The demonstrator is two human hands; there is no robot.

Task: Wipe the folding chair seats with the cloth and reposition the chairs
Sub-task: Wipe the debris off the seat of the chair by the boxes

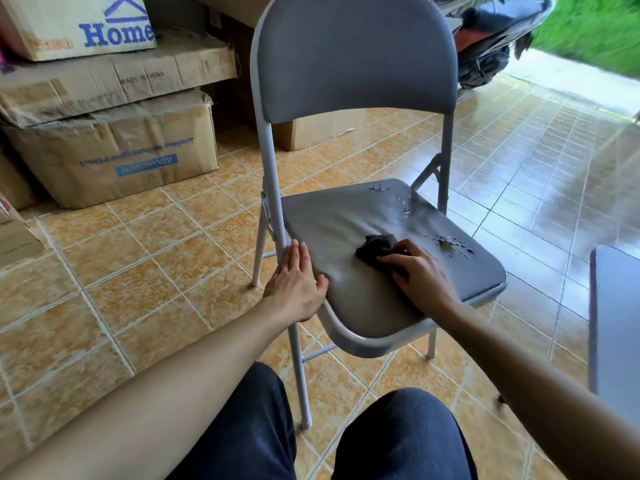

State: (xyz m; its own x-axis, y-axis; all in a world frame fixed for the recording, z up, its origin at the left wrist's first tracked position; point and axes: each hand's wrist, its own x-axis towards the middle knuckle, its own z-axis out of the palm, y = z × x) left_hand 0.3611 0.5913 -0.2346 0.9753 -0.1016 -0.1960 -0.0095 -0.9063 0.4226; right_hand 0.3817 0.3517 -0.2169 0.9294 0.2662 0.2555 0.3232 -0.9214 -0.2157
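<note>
The cloth [377,250] is a small dark rag, soft and limp, bunched into a wad; it looks light and will take whatever shape the palm presses into it, so it is best driven with flat fingers on top rather than pinched. The seat [349,237] of the folding chair [356,57] is padded and grey, probably smooth vinyl, and with water on it likely a little slippery. The chair itself stands on a thin white tube frame and should be light, apt to slide on the glossy floor tiles [145,271] under a sideways push, so bracing it at the seat rim makes sense.

The right hand [417,271] lies palm down over the near half of the seat, fingers loosely curled and spread over the cloth, pressing it to the seat rather than clenching it; most of the wad sticks out beyond the fingertips. Beyond and to the right of this hand lie scattered water droplets [453,243], with more at the far corner of the seat, not yet wiped. The patch just left of the hand looks dull and smeared.

The left hand [296,284] holds nothing: it is flat and open, fingers together and extended, resting against the left edge of the seat with the thumb touching the cushion.

Just beyond the right forearm, the corner of a second chair [616,327] shows at the edge of view.
</note>
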